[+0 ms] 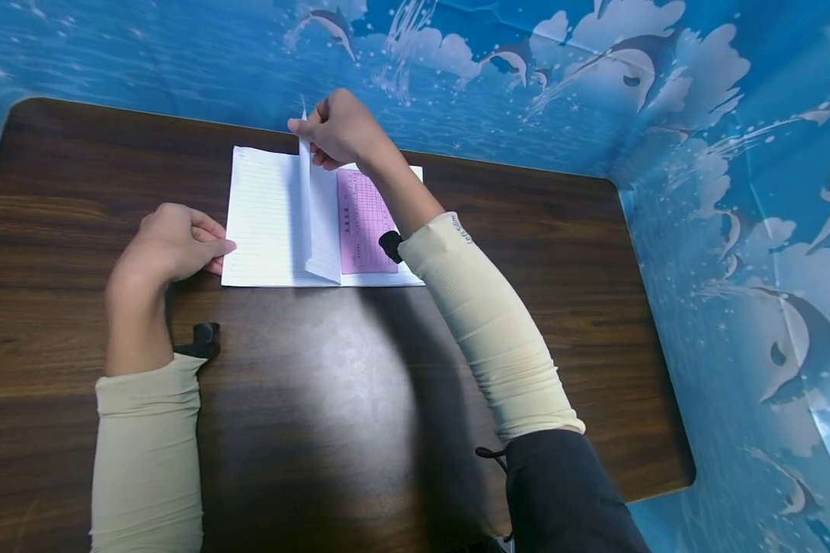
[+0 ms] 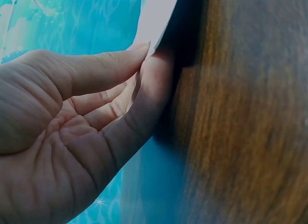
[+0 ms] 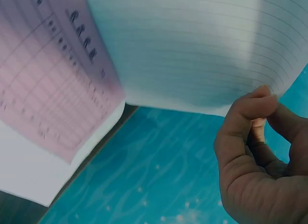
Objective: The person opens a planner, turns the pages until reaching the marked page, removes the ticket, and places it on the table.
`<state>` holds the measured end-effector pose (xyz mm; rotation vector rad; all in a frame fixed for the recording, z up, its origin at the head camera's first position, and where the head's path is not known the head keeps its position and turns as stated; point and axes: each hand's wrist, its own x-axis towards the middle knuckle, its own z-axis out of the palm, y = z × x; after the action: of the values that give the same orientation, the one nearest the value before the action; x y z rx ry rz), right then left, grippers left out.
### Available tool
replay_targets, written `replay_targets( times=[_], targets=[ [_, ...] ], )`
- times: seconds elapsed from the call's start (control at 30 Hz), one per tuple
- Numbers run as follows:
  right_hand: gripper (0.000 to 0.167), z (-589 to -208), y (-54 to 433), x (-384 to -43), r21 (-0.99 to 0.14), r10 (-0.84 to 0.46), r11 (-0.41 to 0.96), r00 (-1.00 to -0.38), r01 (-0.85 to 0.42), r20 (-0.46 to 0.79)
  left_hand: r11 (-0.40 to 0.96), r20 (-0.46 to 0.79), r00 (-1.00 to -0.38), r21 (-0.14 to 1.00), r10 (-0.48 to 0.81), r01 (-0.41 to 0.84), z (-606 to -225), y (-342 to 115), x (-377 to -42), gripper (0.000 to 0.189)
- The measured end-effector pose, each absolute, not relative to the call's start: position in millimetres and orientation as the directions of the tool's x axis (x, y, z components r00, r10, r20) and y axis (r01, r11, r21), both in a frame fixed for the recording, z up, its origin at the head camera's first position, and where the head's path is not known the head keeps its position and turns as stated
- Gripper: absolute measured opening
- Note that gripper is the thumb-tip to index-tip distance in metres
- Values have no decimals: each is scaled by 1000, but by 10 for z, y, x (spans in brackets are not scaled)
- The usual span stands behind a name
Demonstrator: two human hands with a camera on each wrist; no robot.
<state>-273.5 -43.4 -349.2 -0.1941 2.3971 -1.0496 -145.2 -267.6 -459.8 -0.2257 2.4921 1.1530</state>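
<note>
An open notebook [image 1: 263,215] with lined white pages lies near the table's far edge. My left hand [image 1: 173,246] pinches its left edge between thumb and forefinger, and in the left wrist view the white paper edge [image 2: 155,21] sits between those fingertips. At the far side my right hand [image 1: 342,130] pinches the top of a raised page [image 1: 318,223], which stands up near the middle of the notebook. That page's lined face [image 3: 183,50] fills much of the right wrist view. A pink sheet with a printed grid [image 1: 366,223] lies on the notebook's right side, partly behind the right forearm.
The dark wood table [image 1: 304,430] has rounded corners and carries a bright glare patch in front of the notebook. A blue cloth with dolphins [image 1: 456,69] hangs behind it and along the right side. Both forearms wear pale sleeves [image 1: 491,322] with black pieces at the wrists.
</note>
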Motion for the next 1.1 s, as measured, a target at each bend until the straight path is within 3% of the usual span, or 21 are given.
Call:
replay_targets(
  times=[0.4,0.67,1.1],
  targets=[
    [45,-3770,-784,-2702,-733,-284,662,-852,157,-440,647,-422,-906,698,26,-307,-4600,-2659,-1469,34],
    [53,-4074,-1046,-2704,-629,-232,768,-862,121,-450,640,-401,-916,707,14,-300,-4617,-2631,-1479,30],
    [39,-4421,-1338,-2644,-649,-124,700,-845,297,-520,595,-412,-911,736,14,-324,-4609,-2649,-1489,28]
  ],
)
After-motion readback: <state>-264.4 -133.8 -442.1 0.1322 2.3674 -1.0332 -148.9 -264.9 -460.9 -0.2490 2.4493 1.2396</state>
